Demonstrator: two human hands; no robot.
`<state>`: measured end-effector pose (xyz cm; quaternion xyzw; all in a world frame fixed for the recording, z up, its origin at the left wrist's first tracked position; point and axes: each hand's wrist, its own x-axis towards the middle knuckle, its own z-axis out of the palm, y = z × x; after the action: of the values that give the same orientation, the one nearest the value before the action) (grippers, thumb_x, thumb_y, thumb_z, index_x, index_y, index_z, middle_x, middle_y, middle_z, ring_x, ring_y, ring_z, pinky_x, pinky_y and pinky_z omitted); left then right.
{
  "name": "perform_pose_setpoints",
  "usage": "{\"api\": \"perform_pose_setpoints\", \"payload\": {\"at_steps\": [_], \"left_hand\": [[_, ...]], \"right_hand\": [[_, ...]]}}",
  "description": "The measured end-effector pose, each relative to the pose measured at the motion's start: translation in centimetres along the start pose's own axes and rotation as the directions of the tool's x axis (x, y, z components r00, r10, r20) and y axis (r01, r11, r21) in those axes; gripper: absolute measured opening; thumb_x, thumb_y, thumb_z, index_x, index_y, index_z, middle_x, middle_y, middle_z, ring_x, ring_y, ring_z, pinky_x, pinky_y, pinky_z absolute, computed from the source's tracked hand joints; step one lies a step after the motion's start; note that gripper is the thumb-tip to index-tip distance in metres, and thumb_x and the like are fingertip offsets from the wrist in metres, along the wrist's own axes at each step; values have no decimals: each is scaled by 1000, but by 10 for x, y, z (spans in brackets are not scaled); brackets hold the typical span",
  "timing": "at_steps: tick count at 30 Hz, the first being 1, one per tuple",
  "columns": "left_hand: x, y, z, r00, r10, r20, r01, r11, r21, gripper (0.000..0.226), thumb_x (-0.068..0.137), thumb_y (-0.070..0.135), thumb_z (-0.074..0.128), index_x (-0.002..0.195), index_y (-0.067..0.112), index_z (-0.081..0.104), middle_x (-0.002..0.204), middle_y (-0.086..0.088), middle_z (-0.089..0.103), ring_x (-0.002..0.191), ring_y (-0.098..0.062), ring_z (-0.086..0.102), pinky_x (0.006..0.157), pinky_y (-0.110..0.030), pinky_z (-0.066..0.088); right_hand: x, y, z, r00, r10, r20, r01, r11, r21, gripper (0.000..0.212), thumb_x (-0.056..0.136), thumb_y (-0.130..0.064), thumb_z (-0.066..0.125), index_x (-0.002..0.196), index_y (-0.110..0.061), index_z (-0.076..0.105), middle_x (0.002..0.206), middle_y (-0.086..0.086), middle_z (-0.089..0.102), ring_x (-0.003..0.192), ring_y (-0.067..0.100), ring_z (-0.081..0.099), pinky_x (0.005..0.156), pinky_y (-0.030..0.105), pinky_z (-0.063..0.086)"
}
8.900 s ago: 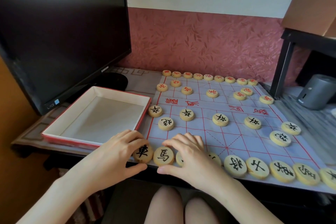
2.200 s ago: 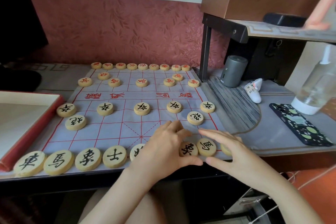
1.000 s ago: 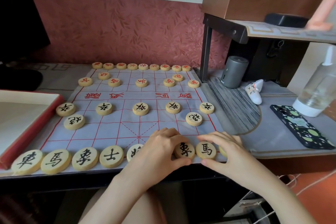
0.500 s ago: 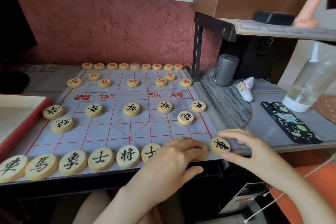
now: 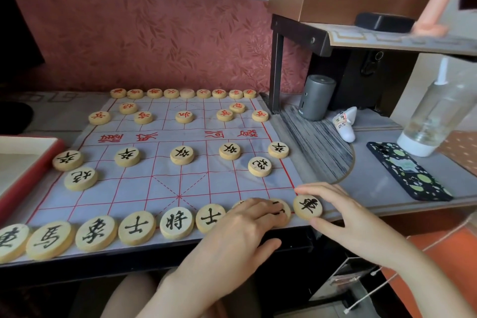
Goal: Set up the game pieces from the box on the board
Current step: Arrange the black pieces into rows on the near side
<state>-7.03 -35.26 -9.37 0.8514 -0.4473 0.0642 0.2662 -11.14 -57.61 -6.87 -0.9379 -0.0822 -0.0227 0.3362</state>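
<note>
The paper board (image 5: 167, 183) with its red grid lies on the desk. Red-lettered pieces (image 5: 184, 116) fill the far side and black-lettered pieces (image 5: 182, 155) the near side. My left hand (image 5: 240, 230) rests its fingers flat over two pieces near the right end of the front row, mostly hiding them. My right hand (image 5: 343, 217) pinches the black chariot piece (image 5: 307, 206) between forefinger and thumb at the board's near right corner. The red-rimmed box (image 5: 51, 152) sits at the left, and the part of its inside in view holds no pieces.
Right of the board lie a phone in a patterned case (image 5: 407, 170), a clear spray bottle (image 5: 436, 116), a grey cylinder (image 5: 317, 97) and a small white object (image 5: 344, 124). A dark shelf leg (image 5: 275, 70) stands at the board's far right corner.
Over the last second both hands slid right along the front row. The general and an advisor are now uncovered, and the chariot piece sits at the corner in my right hand.
</note>
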Motion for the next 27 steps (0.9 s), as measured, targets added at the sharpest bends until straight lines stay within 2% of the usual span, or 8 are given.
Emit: {"api": "perform_pose_setpoints", "payload": {"at_steps": [3,6,10,15,19,21,24,27], "left_hand": [[0,-1,1,1000,-4,-2,4,1000,-19,39,86,39,46,124,30,52,131,16,51,121,-3,42,103,-16,33],[0,-1,1,1000,-2,-13,2,1000,-18,38,86,39,47,122,30,53,129,17,51,119,-2,43,102,-17,35],[1,0,0,1000,-8,-20,7,1000,-21,36,85,40,45,118,30,54,127,18,52,118,-2,43,101,-17,35],[3,1,-1,999,-12,-39,10,999,-31,31,84,39,46,111,28,56,123,18,54,114,-3,45,98,-23,41],[5,1,0,999,-15,-46,13,999,-44,28,84,35,44,106,27,57,120,16,57,112,-6,48,95,-29,45],[6,0,1,998,-18,-53,16,999,-47,27,84,33,43,105,26,57,118,15,57,110,-7,49,94,-30,46],[6,0,1,998,-22,-59,19,999,-45,28,83,34,44,106,26,57,118,15,58,111,-7,49,93,-30,46],[6,1,1,998,-30,-58,27,999,-46,28,83,35,44,106,26,57,118,15,57,110,-6,48,94,-28,45]], "right_hand": [[0,0,2,998,21,-52,-21,1000,-13,52,77,-46,67,124,-45,44,125,-31,39,127,-8,32,103,10,26],[5,2,7,990,19,-143,-33,995,-95,69,53,-84,53,109,-44,50,109,-26,47,109,-5,42,91,5,30],[10,7,9,984,10,-176,-26,996,-91,41,61,-60,65,95,-40,55,98,-14,53,99,6,48,81,7,34],[3,7,-1,1000,11,-29,-11,1000,12,39,83,-19,67,114,-39,58,117,-21,54,114,-2,49,91,3,33],[0,6,2,999,31,-30,-29,997,65,46,84,-19,66,119,-45,53,123,-27,49,118,-7,46,99,9,33],[2,4,4,996,31,-89,-25,998,64,47,80,-25,71,119,-41,53,120,-29,48,116,-9,45,93,3,31],[6,4,7,989,11,-146,-8,1000,19,50,71,-33,77,115,-35,55,112,-20,50,111,-1,48,88,2,34],[7,7,8,991,-1,-130,1,1000,1,46,72,-23,78,112,-32,58,105,-15,55,107,3,51,89,6,37]]}}
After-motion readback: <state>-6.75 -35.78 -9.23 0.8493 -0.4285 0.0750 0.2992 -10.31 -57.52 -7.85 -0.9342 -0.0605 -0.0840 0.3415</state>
